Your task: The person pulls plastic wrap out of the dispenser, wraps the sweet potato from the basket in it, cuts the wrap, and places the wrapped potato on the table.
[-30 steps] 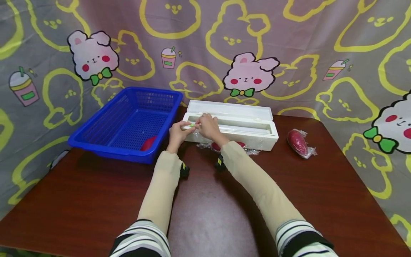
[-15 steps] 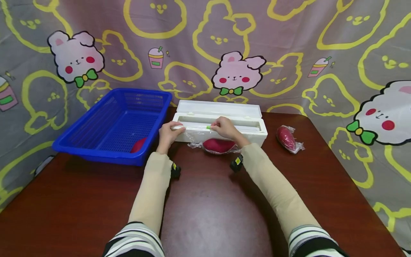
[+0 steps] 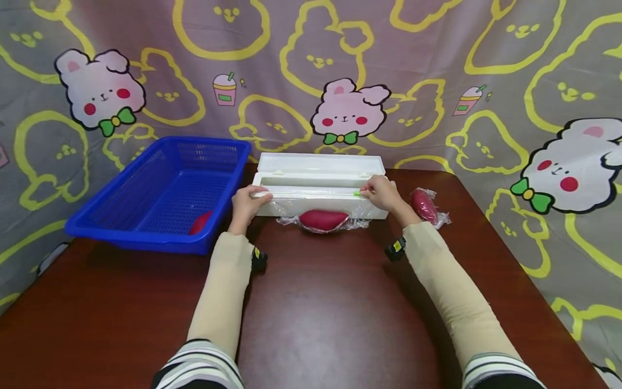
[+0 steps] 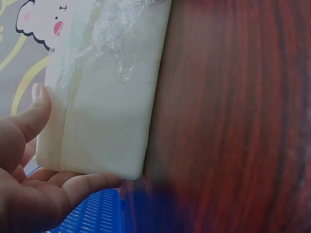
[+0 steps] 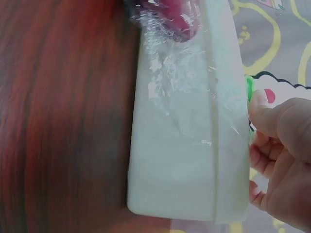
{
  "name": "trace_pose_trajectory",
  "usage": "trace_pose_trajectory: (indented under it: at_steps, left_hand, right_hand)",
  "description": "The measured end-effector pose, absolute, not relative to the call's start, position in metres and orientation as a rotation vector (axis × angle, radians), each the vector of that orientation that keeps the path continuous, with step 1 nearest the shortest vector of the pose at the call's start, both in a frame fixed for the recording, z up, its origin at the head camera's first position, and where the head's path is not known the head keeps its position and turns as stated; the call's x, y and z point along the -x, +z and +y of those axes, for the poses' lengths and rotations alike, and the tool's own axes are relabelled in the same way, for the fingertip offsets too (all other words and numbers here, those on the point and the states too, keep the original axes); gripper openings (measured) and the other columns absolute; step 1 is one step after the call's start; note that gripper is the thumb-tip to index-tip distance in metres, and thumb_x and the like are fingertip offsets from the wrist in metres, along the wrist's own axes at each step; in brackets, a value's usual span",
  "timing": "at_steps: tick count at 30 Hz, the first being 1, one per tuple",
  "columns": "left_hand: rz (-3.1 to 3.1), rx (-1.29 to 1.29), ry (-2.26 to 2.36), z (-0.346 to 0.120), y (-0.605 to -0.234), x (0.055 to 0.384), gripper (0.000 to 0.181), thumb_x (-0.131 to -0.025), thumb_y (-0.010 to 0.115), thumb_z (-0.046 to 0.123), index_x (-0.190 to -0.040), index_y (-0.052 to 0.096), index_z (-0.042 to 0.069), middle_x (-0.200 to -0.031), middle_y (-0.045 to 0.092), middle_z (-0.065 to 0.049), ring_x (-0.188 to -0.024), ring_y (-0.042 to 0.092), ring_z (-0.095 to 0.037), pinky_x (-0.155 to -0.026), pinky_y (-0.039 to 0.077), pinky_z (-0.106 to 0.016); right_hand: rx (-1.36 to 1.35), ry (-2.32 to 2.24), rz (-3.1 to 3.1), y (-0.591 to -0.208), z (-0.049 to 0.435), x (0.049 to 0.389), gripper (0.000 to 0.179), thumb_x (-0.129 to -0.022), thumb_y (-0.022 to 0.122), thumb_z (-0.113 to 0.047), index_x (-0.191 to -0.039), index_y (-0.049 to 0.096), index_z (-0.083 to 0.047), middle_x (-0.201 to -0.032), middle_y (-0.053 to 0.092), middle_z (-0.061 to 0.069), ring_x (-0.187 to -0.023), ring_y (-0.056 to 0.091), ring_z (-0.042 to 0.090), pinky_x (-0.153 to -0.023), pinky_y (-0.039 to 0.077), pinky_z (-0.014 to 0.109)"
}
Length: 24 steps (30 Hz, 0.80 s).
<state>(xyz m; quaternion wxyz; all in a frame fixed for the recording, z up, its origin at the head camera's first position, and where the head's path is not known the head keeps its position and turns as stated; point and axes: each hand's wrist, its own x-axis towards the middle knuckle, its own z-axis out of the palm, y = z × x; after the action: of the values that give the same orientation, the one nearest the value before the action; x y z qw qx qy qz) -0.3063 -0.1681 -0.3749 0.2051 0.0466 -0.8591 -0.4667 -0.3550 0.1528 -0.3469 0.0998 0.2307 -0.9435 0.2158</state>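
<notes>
A white cling film dispenser [image 3: 316, 206] stands lengthwise on the table with its lid [image 3: 320, 162] raised at the back. My left hand [image 3: 247, 205] grips its left end, thumb on the upper front edge and fingers around the end in the left wrist view. Near the right end, my right hand [image 3: 384, 193] pinches the small green slide cutter [image 3: 357, 193] on the dispenser's front rail. Clear film [image 5: 170, 92] clings to the front face. Against that face lies a red oval item [image 3: 323, 220] wrapped in film; its kind cannot be told.
At the left stands a blue plastic basket [image 3: 131, 237] with a red object [image 3: 200, 221] inside. Another film-wrapped red oval item [image 3: 424, 205] lies to the right of the dispenser. A patterned cloth [image 3: 272, 59] hangs behind the table [image 3: 311, 313].
My right hand has slid the green cutter along the rail from the left end to near the right end. The left hand stays at the left end. The head view has turned slightly right.
</notes>
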Motion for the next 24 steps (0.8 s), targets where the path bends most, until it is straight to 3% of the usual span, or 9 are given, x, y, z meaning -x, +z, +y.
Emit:
trace_pose_trajectory:
  at_steps: [11, 24]
  left_hand:
    - [-2.407, -0.167, -1.332, -0.171, -0.378, 0.307, 0.024, -0.072, 0.075, 0.013, -0.089, 0.068, -0.003, -0.098, 0.064, -0.015, -0.095, 0.053, -0.029, -0.078, 0.039, -0.035]
    - [-2.464, -0.117, -1.275, -0.167, -0.374, 0.307, 0.027, -0.072, 0.075, 0.017, -0.090, 0.069, -0.002, -0.102, 0.063, -0.013, -0.097, 0.053, -0.030, -0.079, 0.041, -0.036]
  right_hand:
    - [-0.780, 0.390, -2.767, -0.345, 0.154, 0.350, 0.010, -0.083, 0.062, -0.012, -0.081, 0.064, -0.003, -0.084, 0.056, 0.010, -0.086, 0.048, 0.028, -0.071, 0.036, 0.045]
    - [-0.873, 0.102, -2.727, -0.338, 0.166, 0.348, 0.007, -0.083, 0.061, -0.010, -0.083, 0.066, -0.004, -0.085, 0.057, 0.011, -0.084, 0.050, 0.030, -0.064, 0.039, 0.042]
